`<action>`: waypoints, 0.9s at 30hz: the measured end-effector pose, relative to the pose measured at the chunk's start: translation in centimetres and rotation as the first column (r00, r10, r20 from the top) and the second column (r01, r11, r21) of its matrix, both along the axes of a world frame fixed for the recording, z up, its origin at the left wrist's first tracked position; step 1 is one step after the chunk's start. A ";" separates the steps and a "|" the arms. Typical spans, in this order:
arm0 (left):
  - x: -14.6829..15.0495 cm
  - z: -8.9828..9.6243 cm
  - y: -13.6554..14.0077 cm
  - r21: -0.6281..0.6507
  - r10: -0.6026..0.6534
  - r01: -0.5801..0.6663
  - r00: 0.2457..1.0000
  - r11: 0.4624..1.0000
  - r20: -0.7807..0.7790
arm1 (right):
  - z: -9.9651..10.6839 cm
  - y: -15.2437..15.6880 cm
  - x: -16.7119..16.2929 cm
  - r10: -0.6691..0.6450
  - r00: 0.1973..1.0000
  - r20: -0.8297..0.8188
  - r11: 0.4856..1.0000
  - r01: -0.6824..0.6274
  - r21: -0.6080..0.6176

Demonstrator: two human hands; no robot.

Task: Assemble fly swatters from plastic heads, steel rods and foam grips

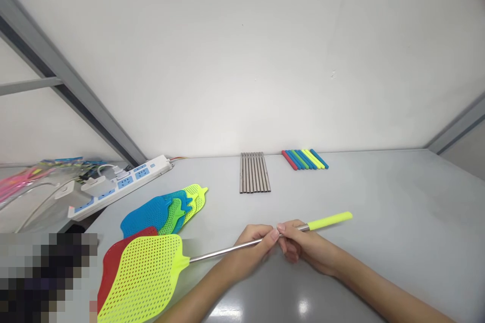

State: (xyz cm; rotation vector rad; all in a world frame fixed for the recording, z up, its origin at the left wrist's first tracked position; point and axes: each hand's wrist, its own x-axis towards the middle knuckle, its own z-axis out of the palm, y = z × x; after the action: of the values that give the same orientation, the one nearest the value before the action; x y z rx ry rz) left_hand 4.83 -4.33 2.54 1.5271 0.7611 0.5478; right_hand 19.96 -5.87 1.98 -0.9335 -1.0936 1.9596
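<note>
Hands [253,248] partly hide metal rod [227,250], yel. swatter head [146,275] cropped @ btm.

Lower-left corner pixelated, contents unreadable. Yellow mesh head [149,272] clipped by bottom edge; red head [112,263] mostly hidden behind it. Metal rod [227,250] partly covered by left hand [253,251] and right hand [303,246]. Pink bundle [22,182] blurred, cut at left edge.

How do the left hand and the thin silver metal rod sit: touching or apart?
Touching. The head view shows the left hand gripping the thin silver metal rod, its thumb lying across it.
</note>
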 end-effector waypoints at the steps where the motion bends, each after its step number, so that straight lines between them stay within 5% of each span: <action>1: 0.1 -0.1 0.0 -0.022 0.010 -0.010 1.000 1.000 0.008 | 0.0 0.1 0.1 0.010 1.000 -0.005 1.000 -0.010 -0.004; 27: -0.1 -0.9 0.2 -0.152 0.107 -0.100 0.994 0.983 0.034 | -0.4 0.1 0.1 -0.096 0.990 -0.106 0.981 0.076 -0.179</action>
State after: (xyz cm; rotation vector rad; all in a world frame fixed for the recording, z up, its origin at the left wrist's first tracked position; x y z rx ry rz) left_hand 4.78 -4.10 1.68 1.3391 0.8342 0.5849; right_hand 20.03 -5.74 1.58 -0.9322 -0.8140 2.0348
